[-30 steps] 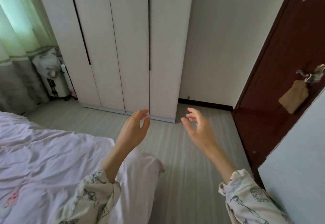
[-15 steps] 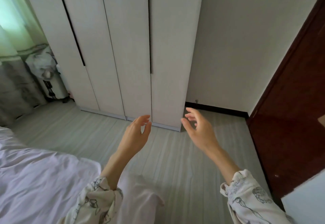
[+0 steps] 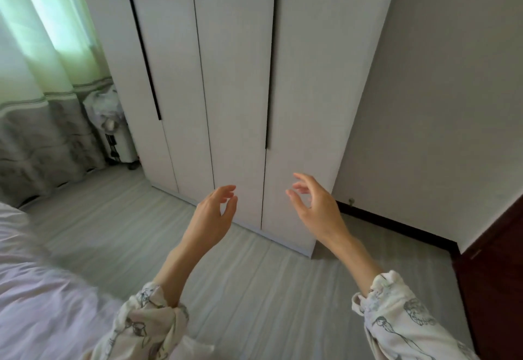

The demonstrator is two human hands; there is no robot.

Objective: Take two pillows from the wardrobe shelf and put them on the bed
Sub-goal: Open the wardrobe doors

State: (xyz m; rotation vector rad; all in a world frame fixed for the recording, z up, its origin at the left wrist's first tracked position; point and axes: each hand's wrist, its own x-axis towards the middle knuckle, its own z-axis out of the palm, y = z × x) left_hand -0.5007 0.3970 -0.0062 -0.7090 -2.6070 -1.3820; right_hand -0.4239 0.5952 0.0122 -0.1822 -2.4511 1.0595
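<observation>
Bed (image 3: 34, 297) with its rumpled white sheet lies at my lower left. My left hand (image 3: 212, 218) and right hand (image 3: 317, 209) hang empty, fingers loosely spread. Beyond them stands the wardrobe (image 3: 237, 82), doors closed.

No readable text anywhere in view.

The wardrobe (image 3: 240, 76) doors are plain pale panels with no label, brand or number on them. The sleeves (image 3: 402, 317) carry a printed line-drawing pattern, but it holds no letters that can be made out. The small appliance (image 3: 119, 144) by the curtain is too blurred and too small to show any marking.
</observation>
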